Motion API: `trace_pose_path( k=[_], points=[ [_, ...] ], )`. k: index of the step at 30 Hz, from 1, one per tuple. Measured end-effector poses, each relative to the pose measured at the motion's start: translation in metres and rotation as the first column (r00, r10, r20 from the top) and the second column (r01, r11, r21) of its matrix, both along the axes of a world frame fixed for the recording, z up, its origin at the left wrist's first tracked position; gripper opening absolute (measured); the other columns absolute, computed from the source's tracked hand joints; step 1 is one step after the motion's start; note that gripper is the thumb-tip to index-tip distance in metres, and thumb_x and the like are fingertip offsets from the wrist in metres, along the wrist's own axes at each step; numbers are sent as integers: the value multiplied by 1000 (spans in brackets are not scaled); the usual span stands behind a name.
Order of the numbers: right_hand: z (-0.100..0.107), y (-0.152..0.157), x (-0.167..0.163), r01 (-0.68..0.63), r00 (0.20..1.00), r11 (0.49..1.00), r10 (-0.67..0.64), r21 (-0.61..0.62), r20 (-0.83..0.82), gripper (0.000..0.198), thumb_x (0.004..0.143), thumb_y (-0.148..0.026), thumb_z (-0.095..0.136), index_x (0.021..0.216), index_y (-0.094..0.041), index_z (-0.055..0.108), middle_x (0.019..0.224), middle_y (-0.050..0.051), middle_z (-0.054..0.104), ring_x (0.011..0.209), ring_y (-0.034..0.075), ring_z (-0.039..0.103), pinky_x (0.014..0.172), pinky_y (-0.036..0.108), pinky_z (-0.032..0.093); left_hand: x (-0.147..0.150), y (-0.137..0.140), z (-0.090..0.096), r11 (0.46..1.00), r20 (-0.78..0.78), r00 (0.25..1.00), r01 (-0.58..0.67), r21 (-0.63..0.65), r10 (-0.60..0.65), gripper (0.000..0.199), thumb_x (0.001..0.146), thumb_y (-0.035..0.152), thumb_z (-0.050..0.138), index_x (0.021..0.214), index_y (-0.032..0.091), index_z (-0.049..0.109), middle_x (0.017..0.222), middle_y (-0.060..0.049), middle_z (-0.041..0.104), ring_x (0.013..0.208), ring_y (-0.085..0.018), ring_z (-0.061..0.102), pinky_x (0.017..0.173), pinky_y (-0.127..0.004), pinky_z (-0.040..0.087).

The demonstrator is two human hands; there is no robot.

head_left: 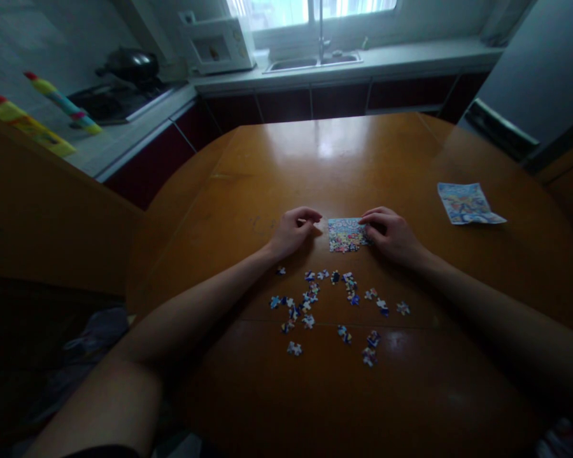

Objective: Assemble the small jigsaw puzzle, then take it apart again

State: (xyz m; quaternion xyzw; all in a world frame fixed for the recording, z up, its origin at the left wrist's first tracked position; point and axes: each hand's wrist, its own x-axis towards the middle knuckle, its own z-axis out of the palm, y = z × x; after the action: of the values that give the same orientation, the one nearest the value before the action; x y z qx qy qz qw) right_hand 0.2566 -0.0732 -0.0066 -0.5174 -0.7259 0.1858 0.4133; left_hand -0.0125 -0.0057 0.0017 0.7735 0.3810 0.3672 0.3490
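Observation:
A partly assembled jigsaw puzzle (pixel 346 235) lies flat on the wooden table, its top edge straight and its lower edge ragged. My right hand (pixel 392 236) is closed at its right side, with index finger and thumb on the border; whether a loose piece is between them is hidden. Just left of the puzzle, my left hand (pixel 293 233) hovers with curled fingers and thumb apart, holding nothing. Several loose puzzle pieces (pixel 295 310) are scattered nearer to me, some joined in small clusters. One piece (pixel 403 308) lies off to the right.
A creased picture sheet (pixel 468 203) rests on the right of the round wooden table (pixel 267 165). Beyond stand a counter with a sink (pixel 315 62), a white microwave (pixel 217 46), and a pan (pixel 131 63) on the stove. Yellow bottles (pixel 62 102) stand at left.

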Motion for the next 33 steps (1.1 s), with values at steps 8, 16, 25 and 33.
trace_pose_path(
  k=[8,16,25,33],
  points=[
    [0,-1,0,3,1000,1000,-3,4,20,14,87,-22,61,92,-22,74,104,11,67,102,27,63,95,49,50,0,-2,2,1000,-19,1000,-10,-10,10,18,88,10,54,94,15,70,93,-7,75,82,-15,72,73,-30,59],
    [1,-1,0,4,1000,1000,-4,11,16,15,87,-22,61,92,-20,74,103,11,68,101,27,63,94,49,51,2,-4,6,997,22,1000,-17,-75,19,19,85,6,55,93,13,72,94,-8,75,82,-14,70,76,-27,57],
    [2,-1,-1,-2,1000,1000,2,5,21,14,88,-22,61,92,-20,74,103,11,67,101,26,63,94,48,50,2,-6,8,997,23,1000,-17,-80,19,20,84,5,55,93,12,72,95,-8,75,82,-13,70,76,-26,57],
    [2,-2,0,5,1000,1000,-4,-8,26,14,88,-23,61,92,-20,74,104,11,67,102,26,63,95,48,50,1,-5,8,1000,-4,1000,11,-19,-11,19,86,8,55,94,13,71,94,-7,73,83,-13,67,75,-26,56]
  ],
)
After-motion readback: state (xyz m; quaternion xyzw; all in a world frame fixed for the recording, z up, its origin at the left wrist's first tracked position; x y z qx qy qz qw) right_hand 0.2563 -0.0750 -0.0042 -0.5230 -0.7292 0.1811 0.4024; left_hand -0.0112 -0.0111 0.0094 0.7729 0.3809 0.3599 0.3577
